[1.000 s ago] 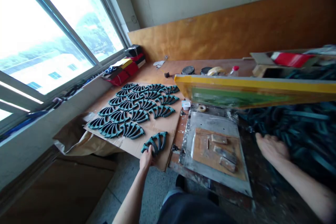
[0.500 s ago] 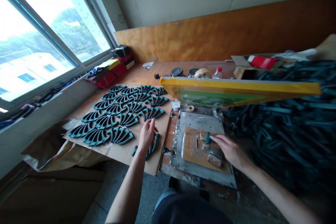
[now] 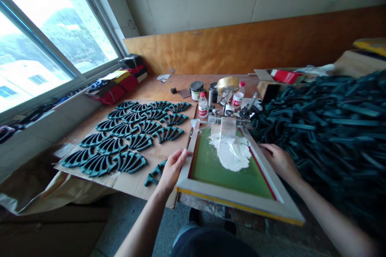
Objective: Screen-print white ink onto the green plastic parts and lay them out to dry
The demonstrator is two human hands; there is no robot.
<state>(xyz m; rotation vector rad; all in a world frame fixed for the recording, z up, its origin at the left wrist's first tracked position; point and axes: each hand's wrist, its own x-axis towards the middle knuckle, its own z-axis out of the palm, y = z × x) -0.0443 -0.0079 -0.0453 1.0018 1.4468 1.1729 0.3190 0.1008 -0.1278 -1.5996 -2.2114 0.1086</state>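
Observation:
A screen printing frame (image 3: 226, 195) is lowered over the work board, nearly flat, its front edge toward me. On its green mesh (image 3: 208, 168) lies a spread of white ink (image 3: 233, 156), with a squeegee (image 3: 228, 129) at the far end. My left hand (image 3: 174, 167) pinches the frame's left side. My right hand (image 3: 279, 162) grips its right side, fingers partly hidden by the rim. Close to my left hand, dark green curved handles (image 3: 152, 175) lie on a cardboard sheet (image 3: 164, 150). The base board under the frame is hidden.
More green handles (image 3: 132, 162) lie in fanned rows on the cardboard to the left. A large heap of them (image 3: 319, 128) fills the right. Behind the frame stand bottles (image 3: 203, 105), a lidded tub (image 3: 196, 90), a tape roll (image 3: 227, 83) and a hinge clamp (image 3: 230, 120).
The raised frame has come down over the board, hiding it and the small green piece there. Both hands have moved onto the frame's sides. The ink and squeegee now show.

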